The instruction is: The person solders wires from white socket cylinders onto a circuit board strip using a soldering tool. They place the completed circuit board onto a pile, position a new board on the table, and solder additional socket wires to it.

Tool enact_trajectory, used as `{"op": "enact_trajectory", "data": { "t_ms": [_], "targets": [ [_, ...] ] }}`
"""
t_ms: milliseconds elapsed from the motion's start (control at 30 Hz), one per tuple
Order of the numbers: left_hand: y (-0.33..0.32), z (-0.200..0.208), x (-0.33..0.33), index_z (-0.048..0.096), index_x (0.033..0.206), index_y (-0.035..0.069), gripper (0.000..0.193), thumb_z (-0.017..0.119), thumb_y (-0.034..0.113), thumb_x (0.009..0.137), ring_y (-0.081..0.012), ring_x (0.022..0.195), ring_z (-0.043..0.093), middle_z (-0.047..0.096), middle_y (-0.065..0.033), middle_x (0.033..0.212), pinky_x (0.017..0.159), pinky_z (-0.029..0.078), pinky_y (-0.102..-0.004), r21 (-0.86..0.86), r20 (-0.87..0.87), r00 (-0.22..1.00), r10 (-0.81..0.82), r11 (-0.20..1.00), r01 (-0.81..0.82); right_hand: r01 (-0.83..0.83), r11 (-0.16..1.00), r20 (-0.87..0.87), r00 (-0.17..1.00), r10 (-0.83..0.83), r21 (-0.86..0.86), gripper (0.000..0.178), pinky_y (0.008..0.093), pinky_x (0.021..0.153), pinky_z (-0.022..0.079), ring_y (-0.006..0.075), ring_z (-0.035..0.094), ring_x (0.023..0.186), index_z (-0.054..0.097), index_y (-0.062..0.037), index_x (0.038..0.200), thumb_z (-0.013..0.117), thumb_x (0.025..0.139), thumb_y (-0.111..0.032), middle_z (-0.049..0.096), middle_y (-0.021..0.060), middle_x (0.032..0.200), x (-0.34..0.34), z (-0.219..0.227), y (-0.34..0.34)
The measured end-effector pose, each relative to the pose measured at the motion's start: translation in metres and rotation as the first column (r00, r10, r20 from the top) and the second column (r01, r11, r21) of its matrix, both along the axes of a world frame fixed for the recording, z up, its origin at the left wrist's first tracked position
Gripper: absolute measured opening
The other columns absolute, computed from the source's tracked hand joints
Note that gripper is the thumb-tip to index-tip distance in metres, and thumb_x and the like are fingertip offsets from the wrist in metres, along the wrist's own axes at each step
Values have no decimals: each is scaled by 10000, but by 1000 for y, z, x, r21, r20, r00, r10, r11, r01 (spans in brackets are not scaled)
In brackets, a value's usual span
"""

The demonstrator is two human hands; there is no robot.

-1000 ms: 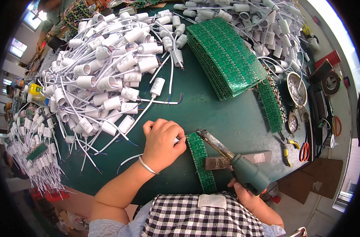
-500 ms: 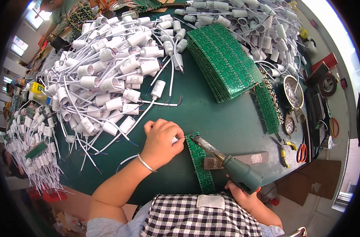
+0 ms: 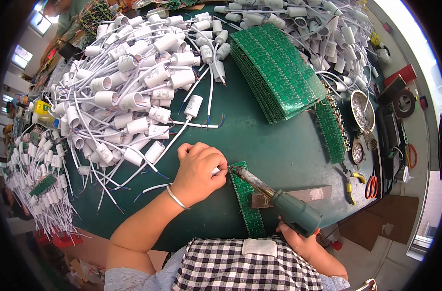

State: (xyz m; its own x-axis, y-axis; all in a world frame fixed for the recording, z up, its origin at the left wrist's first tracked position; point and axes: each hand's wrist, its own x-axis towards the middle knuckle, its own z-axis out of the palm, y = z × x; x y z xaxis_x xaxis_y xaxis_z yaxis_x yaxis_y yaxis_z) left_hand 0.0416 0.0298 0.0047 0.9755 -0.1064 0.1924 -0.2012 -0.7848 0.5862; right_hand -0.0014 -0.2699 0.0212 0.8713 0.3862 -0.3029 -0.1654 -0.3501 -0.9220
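My left hand (image 3: 201, 169) is closed in a pinch on a white cable (image 3: 215, 170), of which only a short piece shows between the fingers. The fingertips are at the far end of a narrow green circuit board strip (image 3: 246, 201), which lies on the table. My right hand (image 3: 298, 240) is wrapped round the green handle of a soldering iron (image 3: 297, 213). Its dark metal barrel slants up to the left, and the tip is at the strip's far end, beside my left fingertips. The exact contact is too small to make out. A brown-grey bar (image 3: 306, 195) lies across the strip, under the iron.
A heap of white lamp sockets with cables (image 3: 133, 102) fills the left; another heap (image 3: 323, 39) lies far right. Stacked green circuit boards (image 3: 279, 72) stand between. At right are pliers (image 3: 350, 186), scissors (image 3: 371, 187), a metal strainer (image 3: 361, 111) and a small round dish (image 3: 357, 153).
The iron's tip has shifted slightly left, closer to my left fingertips. Both hands keep their grip, and the whole view has moved a little.
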Motion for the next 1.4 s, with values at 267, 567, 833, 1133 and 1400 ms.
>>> {"op": "enact_trajectory", "data": {
  "t_ms": [267, 567, 833, 1133, 1400],
  "targets": [
    [-2, 1, 0, 557, 716, 139, 141, 660, 74, 646, -172, 859, 525, 604, 43, 809, 815, 272, -372, 11, 6, 1000, 14, 1000, -14, -7, 990, 100, 995, -7, 139, 296, 304, 641, 501, 183, 610, 663, 541, 12, 1121, 588, 862, -124, 606, 95, 901, 5, 3, 6],
    [-4, 0, 0, 549, 702, 138, 121, 653, 95, 657, -181, 852, 530, 588, 45, 777, 821, 281, -386, 4, 37, 999, 36, 999, -36, 57, 995, 25, 998, -59, 85, 235, 357, 722, 481, 249, 608, 786, 630, 1, 988, 662, 781, -104, 636, 120, 901, 0, 3, 2],
    [-5, -1, -3, 546, 698, 139, 115, 647, 101, 658, -183, 849, 529, 583, 44, 768, 814, 282, -380, -5, 34, 999, 35, 999, -35, 70, 993, 17, 997, -72, 97, 255, 369, 798, 465, 288, 591, 905, 632, 0, 993, 678, 757, -86, 637, 132, 965, -6, 0, 4],
    [0, -1, 0, 555, 707, 135, 122, 655, 93, 650, -183, 859, 528, 592, 38, 787, 817, 282, -371, 13, 23, 999, 34, 999, -34, -150, 989, 113, 983, 147, 16, 324, 287, 661, 497, 154, 603, 716, 498, 10, 1176, 563, 884, -111, 582, 94, 1017, 5, -7, -4],
    [-1, -4, 5, 550, 690, 131, 136, 672, 102, 636, -205, 852, 532, 595, 21, 791, 816, 294, -393, 43, 66, 998, 26, 999, -28, 259, 855, 310, 852, -421, 449, 344, 273, 565, 474, 154, 602, 650, 508, 1, 1198, 547, 864, -74, 626, 97, 1035, 16, 8, -15]
  ]
}}
